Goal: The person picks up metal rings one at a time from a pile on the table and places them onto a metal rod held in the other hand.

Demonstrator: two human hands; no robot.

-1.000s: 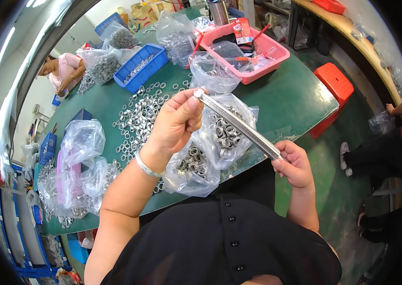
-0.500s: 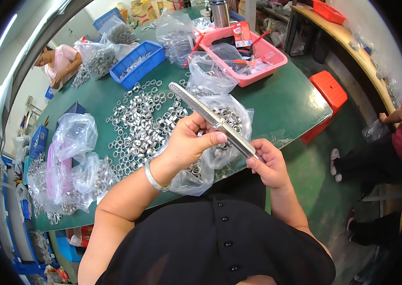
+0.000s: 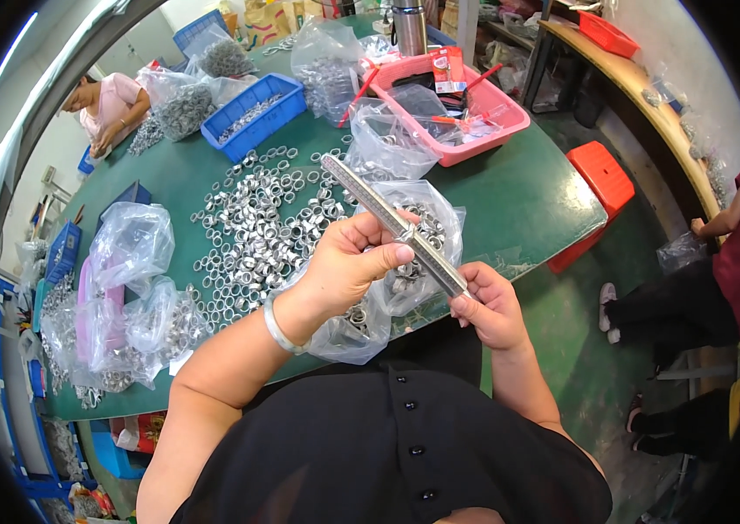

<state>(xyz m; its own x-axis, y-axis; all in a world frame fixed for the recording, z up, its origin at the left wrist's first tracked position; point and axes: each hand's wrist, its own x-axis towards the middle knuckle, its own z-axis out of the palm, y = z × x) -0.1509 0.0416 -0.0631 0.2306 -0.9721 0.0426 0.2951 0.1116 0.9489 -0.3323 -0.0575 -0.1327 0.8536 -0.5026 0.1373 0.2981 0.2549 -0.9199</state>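
A tapered, grooved metal ring mandrel slants above the table, its narrow end toward the far left. One silver ring sits around its middle. The thumb and fingers of my left hand are closed on that ring. My right hand grips the mandrel's thick near end between thumb and fingers. Below and behind it, an opened clear plastic bag holds more silver rings. Left of the bag, loose rings are heaped and scattered on the green table.
Further back stand a blue bin of small parts and a pink basket with packets. Clear bags of metal parts lie on the left. A red stool is beside the table; people are at work far left and at the right.
The view has shifted slightly. Both hands keep nearly the same hold on the ring and mandrel, with no other clear change.
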